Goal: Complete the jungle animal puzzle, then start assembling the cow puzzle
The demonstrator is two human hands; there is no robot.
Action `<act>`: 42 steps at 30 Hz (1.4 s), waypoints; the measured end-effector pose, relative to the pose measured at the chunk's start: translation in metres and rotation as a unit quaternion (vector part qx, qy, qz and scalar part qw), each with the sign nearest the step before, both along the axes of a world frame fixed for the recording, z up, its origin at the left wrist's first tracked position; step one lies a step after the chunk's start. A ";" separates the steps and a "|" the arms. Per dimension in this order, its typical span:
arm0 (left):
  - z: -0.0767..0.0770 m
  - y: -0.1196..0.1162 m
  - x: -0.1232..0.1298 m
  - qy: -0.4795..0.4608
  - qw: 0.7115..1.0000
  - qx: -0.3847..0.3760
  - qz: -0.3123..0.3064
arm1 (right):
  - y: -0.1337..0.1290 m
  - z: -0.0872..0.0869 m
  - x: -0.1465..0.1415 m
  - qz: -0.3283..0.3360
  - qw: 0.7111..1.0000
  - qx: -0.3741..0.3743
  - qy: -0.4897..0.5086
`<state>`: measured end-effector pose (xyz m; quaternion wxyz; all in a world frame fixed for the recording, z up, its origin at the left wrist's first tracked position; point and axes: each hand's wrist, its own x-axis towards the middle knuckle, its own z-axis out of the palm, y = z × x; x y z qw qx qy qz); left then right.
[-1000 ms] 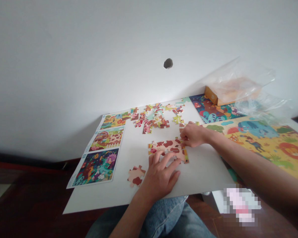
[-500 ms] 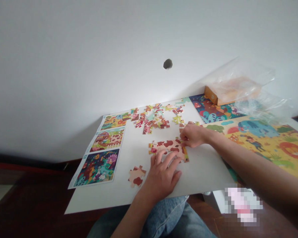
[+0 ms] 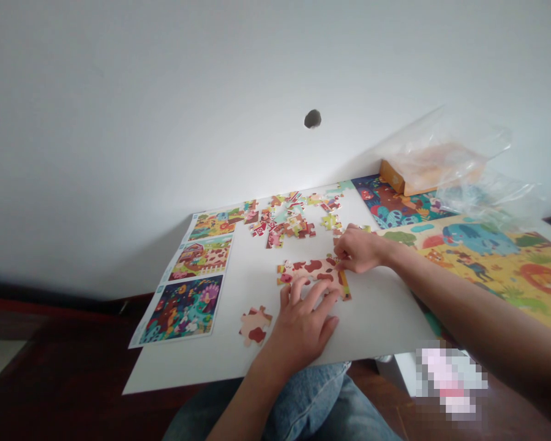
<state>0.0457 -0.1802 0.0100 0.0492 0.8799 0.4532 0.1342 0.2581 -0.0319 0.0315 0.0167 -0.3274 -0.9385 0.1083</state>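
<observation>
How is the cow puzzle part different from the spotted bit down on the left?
The cow part is bigger; the spotted bit is smaller. The cow part shows a face; the spotted bit shows none. The left hand rests on the cow part, not the spotted bit. Both have brown patches.

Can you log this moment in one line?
left hand: spread over brown-spotted pink cow jigsaw section | right hand: at its right end | apart: spotted pink jigsaw chunk | under: flat white board

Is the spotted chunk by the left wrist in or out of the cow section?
Out: the spotted chunk lies apart, with white board showing between it and the cow section.
</observation>
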 end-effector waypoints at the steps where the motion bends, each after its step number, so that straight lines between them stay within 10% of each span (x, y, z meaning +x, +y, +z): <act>1: -0.001 0.000 -0.001 -0.004 1.000 0.004 -0.002 | 0.001 -0.001 0.000 0.004 1.000 0.001 0.011; 16: 0.015 0.014 -0.076 0.009 0.998 -0.003 0.060 | 0.002 -0.001 0.000 -0.008 1.000 0.001 0.014; 42: 0.019 0.005 -0.053 -0.030 0.999 -0.039 -0.023 | 0.001 -0.003 -0.001 -0.010 1.000 -0.010 0.000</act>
